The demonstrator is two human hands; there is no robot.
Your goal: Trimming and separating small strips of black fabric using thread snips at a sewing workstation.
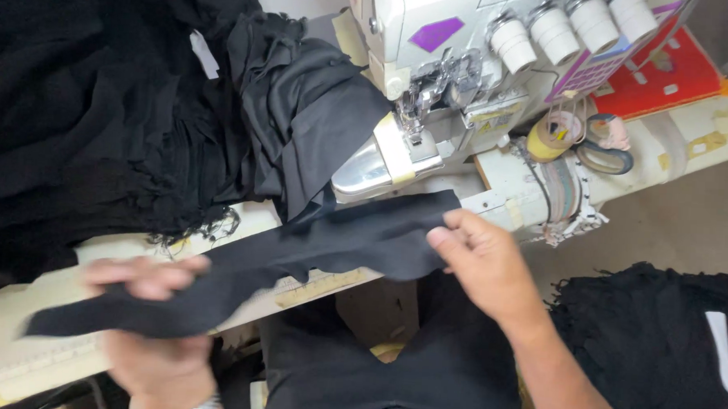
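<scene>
- Fabric heap (82, 110): black, bunched, fills the left half of the table (15, 328) behind the machine, so whatever comes off the back of the needle area has somewhere to pile up instead of dragging on the seam.
- Second dark pile (661, 340), lower right, with white stripes on it, sits within arm's reach of the right side (looks like a stack kept close at hand, can't tell sewn or unsewn).
- Overlock machine (485, 62): white body, purple sticker, four thread cones (576, 26) up top; the presser foot (413, 121) faces the person, so cloth feeds straight away from them.
- Black strip (296, 259): long, narrow, lies diagonally across the table edge, far end just short of the foot, near end hanging past the left hand. Held stretched between both hands, which keeps it flat and lined up with the feed.
- Right hand (484, 259): thumb and fingers pinched together on the strip's far end, just in front of the machine bed, steering the edge.
- Left hand (150, 318): closed around the strip's near end, fingers over the top, thumb side blurred; takes up the slack.
- Tape rolls and scissors (603, 154) parked on the machine's right shelf, out of the cloth path.
</scene>
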